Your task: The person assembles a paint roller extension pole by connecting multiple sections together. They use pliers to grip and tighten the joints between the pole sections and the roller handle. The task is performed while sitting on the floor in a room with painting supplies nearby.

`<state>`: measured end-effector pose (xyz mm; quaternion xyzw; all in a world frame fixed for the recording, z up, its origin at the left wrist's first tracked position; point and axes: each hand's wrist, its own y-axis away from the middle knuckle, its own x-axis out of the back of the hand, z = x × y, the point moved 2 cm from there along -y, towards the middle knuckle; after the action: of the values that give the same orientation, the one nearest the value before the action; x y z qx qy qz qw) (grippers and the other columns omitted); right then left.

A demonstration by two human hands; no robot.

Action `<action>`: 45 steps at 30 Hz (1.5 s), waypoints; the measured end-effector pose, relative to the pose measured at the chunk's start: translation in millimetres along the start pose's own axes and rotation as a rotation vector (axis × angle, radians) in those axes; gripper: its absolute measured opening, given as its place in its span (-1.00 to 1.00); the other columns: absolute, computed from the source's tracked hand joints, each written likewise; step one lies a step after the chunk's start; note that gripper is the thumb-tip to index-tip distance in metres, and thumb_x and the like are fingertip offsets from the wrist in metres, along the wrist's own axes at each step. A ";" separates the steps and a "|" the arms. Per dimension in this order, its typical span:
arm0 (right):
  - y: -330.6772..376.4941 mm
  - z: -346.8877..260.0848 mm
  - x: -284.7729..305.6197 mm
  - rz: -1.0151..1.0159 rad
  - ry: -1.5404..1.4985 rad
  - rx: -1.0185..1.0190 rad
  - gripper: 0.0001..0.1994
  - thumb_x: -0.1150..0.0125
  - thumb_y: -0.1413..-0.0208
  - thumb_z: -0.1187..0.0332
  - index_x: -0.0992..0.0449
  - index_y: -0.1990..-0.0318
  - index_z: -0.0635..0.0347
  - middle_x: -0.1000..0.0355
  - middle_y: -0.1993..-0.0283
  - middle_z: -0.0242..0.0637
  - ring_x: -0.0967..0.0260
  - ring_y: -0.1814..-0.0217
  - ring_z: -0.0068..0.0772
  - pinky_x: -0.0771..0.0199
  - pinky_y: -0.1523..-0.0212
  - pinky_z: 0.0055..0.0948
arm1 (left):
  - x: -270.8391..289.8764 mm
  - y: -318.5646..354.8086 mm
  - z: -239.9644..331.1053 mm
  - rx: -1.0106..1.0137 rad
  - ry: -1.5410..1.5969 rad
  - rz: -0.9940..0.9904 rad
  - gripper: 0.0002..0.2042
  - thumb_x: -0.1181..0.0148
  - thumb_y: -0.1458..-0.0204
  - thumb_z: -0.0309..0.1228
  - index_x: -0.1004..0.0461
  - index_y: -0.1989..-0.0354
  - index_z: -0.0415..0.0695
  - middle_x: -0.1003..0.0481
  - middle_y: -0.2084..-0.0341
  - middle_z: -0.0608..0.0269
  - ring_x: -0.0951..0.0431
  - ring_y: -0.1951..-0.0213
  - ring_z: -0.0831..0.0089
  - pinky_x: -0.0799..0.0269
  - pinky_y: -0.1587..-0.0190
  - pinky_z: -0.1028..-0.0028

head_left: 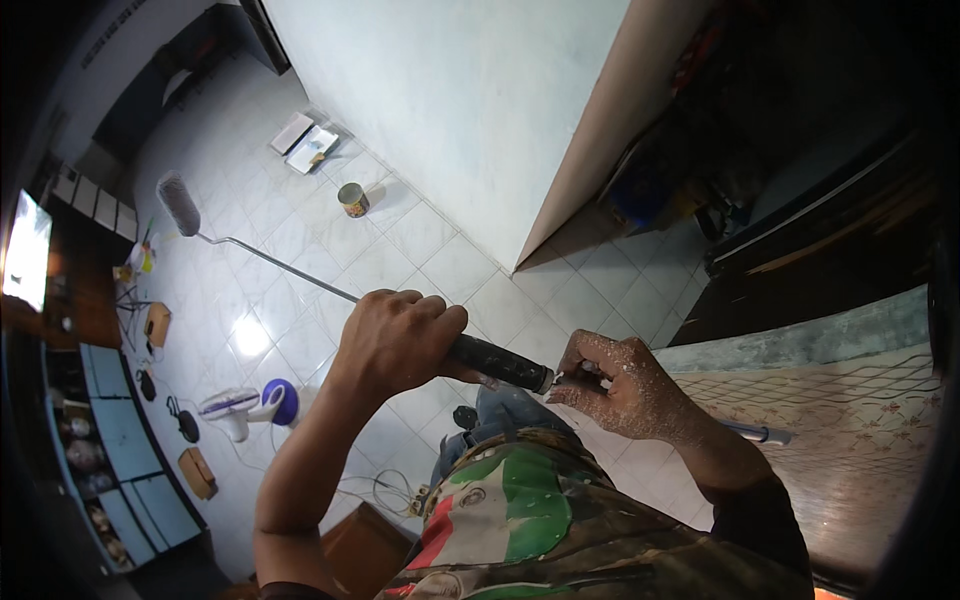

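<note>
My left hand (395,340) is wrapped round the black handle of a paint roller (500,362). The roller's thin metal rod reaches up and to the left, ending in a fluffy grey-white sleeve (179,205) held above the floor. White specks cover my right hand (628,392), whose fingers are curled in a pinch at the butt end of the handle. Something small and dark shows between those fingers, but its kind is unclear. Behind my right forearm a pale blue-grey pole (757,432) partly shows.
An open tin (352,200) and a white paint tray (312,148) stand on the tiled floor by the pale wall (450,110). At left are a purple-and-white fan (280,402), cables and a blue cabinet (130,440). A patterned mattress (830,400) lies at right.
</note>
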<state>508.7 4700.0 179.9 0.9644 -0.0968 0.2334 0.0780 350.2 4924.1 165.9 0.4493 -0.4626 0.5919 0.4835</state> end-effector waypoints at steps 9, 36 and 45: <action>-144.8 29.1 -49.5 -0.007 -0.440 -0.190 -0.71 -0.48 -0.27 0.28 -0.44 0.26 0.21 -0.42 0.45 -0.46 -0.31 0.42 -0.69 -0.35 0.37 -0.52 | 3.9 -22.6 -151.1 0.063 -0.022 -0.252 -0.42 -0.39 0.21 0.31 -0.52 0.47 -0.01 -0.50 0.64 0.36 -0.63 0.50 0.30 -0.51 0.42 0.27; -318.9 -73.2 -161.1 -0.118 0.006 -0.242 -0.65 -0.19 -0.45 0.13 -0.63 0.09 0.30 -0.49 0.49 -0.05 -0.53 0.41 -0.18 -0.49 0.30 -0.18 | 34.5 40.4 -373.5 -0.011 -0.020 -0.452 -0.31 -0.27 0.23 0.45 -0.49 0.55 -0.08 -0.50 0.69 0.31 -0.67 0.52 0.23 -0.56 0.44 0.26; -326.1 -80.8 -144.4 -0.310 -0.716 -0.653 -0.58 -0.14 -0.49 0.08 -0.66 0.19 0.32 -0.36 0.55 -0.45 -0.24 0.57 -0.68 -0.29 0.51 -0.48 | 56.0 24.7 -373.4 -0.063 -0.073 -0.418 -0.33 -0.26 0.16 0.42 -0.51 0.53 -0.08 -0.50 0.69 0.28 -0.68 0.50 0.23 -0.58 0.44 0.24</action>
<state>420.4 5053.5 149.4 0.9122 -0.0414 -0.1685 0.3712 287.0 5297.0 155.1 0.5414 -0.3947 0.4474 0.5924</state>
